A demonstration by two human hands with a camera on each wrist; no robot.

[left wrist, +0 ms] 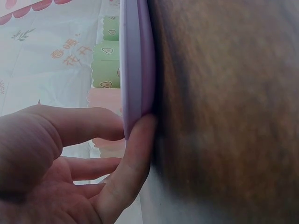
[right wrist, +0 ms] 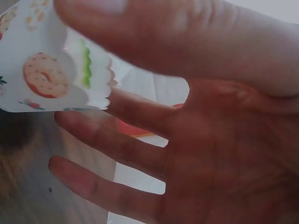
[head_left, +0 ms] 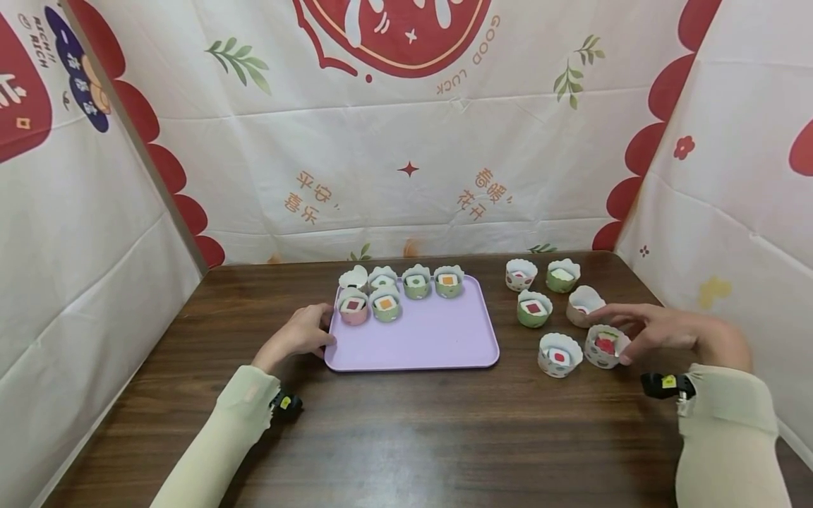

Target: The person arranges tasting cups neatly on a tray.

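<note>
My left hand (head_left: 298, 333) pinches the lilac tray (head_left: 438, 342) by its left rim. Six cups (head_left: 387, 311) toward its far side. Right, on the tabletop (head_left: 406, 437): five more cups (head_left: 532, 319); near right, my right hand (head_left: 673, 328) grips a donut-print cup (head_left: 599, 357), thumb and fingers.

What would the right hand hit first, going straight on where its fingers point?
For the right hand, likely the paper cup with the red piece, at its thumb. Its fingers overlap the pale cup behind it; depth is unclear, so that could come first.
</note>
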